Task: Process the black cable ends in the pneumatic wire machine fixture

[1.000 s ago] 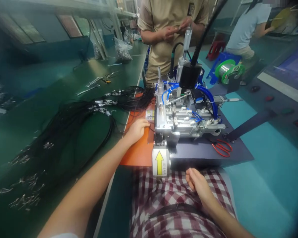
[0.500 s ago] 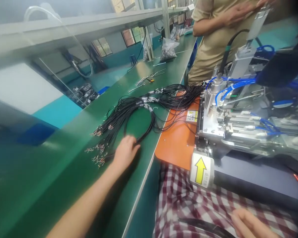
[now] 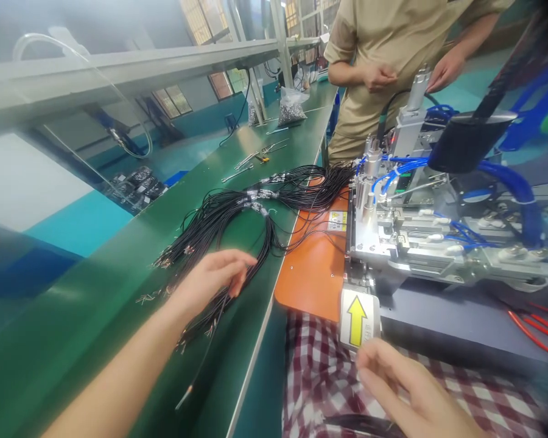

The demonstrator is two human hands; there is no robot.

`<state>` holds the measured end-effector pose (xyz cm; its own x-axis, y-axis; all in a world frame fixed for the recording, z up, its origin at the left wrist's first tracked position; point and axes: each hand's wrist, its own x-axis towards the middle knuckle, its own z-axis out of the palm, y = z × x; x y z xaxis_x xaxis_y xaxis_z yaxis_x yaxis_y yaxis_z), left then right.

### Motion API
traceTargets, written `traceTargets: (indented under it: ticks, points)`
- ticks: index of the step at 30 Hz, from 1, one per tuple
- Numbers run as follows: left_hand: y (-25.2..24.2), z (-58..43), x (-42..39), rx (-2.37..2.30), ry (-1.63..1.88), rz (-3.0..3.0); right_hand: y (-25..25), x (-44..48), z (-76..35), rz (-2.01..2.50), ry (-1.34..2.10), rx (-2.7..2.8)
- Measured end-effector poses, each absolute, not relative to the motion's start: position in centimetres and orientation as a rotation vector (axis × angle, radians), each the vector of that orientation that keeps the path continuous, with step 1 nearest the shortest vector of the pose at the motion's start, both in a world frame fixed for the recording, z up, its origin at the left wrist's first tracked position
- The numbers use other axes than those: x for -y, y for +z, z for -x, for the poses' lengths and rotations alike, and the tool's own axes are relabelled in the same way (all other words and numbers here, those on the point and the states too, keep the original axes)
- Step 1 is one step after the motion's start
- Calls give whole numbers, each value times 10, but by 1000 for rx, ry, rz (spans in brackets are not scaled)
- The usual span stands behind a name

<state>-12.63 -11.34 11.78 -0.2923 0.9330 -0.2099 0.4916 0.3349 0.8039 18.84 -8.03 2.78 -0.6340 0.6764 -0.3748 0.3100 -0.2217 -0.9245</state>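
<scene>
My left hand is over the near part of a bundle of black cables on the green bench. Its fingers are bent and closed on one black cable, whose bare wire end hangs toward the bench's near side. Clear tape wraps hold the bundle, and its left ends show stripped copper-coloured wires. Above my checkered lap, my right hand is loosely curved, with fingers and thumb somewhat apart and nothing visible in it. The small machine stands beyond it.
An orange plate juts from the machine toward the green bench. Tweezer-like tools and a clear bag of small parts lie farther back. A co-worker in a tan shirt stands behind the machine.
My left hand has lifted off the bench with a cable, its end swinging nearer. My right hand has risen from the lap toward the arrow label. The co-worker's hands have lowered.
</scene>
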Motion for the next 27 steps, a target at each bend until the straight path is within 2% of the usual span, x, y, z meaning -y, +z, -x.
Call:
traceTargets:
  ticks: [3, 6, 8, 11, 15, 20, 25, 27]
  points:
    - [116, 98, 91, -1612, 1067, -1063, 46, 76, -156, 938, 2154, 1530]
    - [92, 61, 80, -1531, 1068, -1088, 50, 75, -132, 791, 2521, 1117]
    - [75, 42, 80, -1523, 1049, -1137, 45, 75, -130, 748, 2616, 1058]
    - [57, 30, 89, -1549, 986, -1279, 34, 71, -146, 774, 2531, 1193]
    - [59, 38, 103, -1714, 821, -1623, 24, 64, -183, 912, 2430, 1463]
    - [79, 34, 104, -1940, 378, -2252, 30, 61, -203, 1196, 2021, 1873]
    - [78, 3, 91, -1601, 437, -2155, 43, 37, -184, 967, 1954, 1751]
    - [71, 6, 87, -1576, 511, -2054, 39, 18, -186, 1016, 1816, 1640]
